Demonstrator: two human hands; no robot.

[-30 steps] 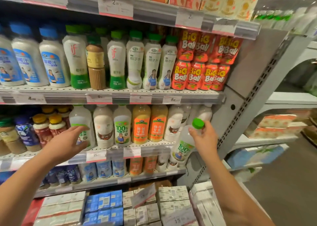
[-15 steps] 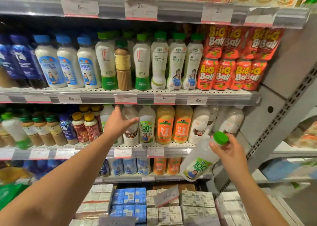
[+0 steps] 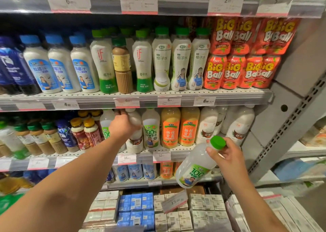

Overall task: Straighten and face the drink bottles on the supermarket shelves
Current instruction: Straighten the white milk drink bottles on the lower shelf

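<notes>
Supermarket aisle: tiered metal shelves (image 3: 211, 92) packed with bottled drinks (image 3: 170, 127), price tags (image 3: 169, 101) on edges.

Light falls from overhead and in front of me, even and fairly bright on the bottle fronts in the middle of the frame. Under each shelf edge (image 3: 158, 2) a dark band of shadow swallows the caps and the rows behind. The far left is dim, its dark bottles (image 3: 12, 69) nearly lost. Price tags (image 3: 139, 1) at the top glare pale, their print smeared. The wide lens bows the shelves and stretches my forearms at the lower corners. The right edge and lower left corner are soft and blurred.
</notes>
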